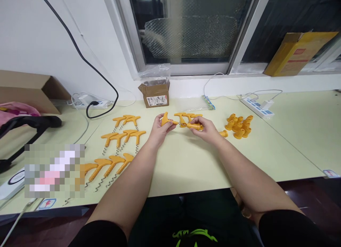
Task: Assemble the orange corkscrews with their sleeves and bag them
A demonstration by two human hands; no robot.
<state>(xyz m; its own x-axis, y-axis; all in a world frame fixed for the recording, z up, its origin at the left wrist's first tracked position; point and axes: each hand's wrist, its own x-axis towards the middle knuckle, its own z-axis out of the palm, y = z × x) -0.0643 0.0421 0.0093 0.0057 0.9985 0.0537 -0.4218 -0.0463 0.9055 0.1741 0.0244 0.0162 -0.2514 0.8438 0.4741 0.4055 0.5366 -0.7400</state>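
My left hand [158,132] is closed around the yellow T-shaped handle of a corkscrew [165,119], with its metal spiral pointing right. In my right hand [209,131], fingers pinch a yellow ribbed plastic sleeve [194,126], lined up with the spiral's tip. Whether the tip sits inside the sleeve is hard to tell. Just behind both hands lie several more yellow T-handles [181,114], partly hidden. Another yellow sleeve [223,133] lies beside my right wrist. Farther right, several yellow sleeves [239,133] stand in a cluster.
Left of my arm, several yellow corkscrews [114,136] lie in rows. A small open carton [156,95] and a clear plastic bag [193,104] are near the wall. Power strips [257,108] with cables stand at the back. A black cable [116,94] hangs down at left.
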